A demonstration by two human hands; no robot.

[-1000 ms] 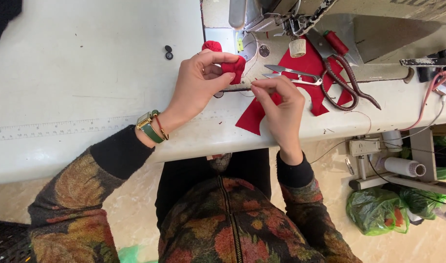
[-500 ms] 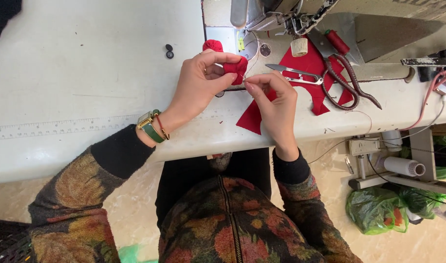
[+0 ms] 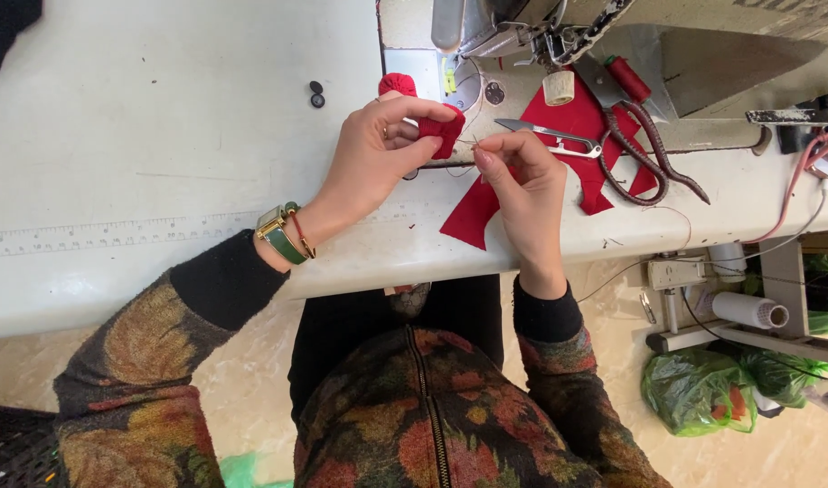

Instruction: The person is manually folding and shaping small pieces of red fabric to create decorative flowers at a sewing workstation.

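Single head view; looks steeply down, close over white sewing table [image 3: 161, 163].

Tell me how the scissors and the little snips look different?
The scissors are bigger, with dark looped handles, and lie partly on the red cloth. The snips are small, silvery, without loops, and lie just past the right hand. Both rest untouched on the table.

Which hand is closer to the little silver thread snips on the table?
The right hand. Its fingertips sit just left of the thread snips, nearly touching the blades. The left hand is farther left, pinching a small red fabric piece.
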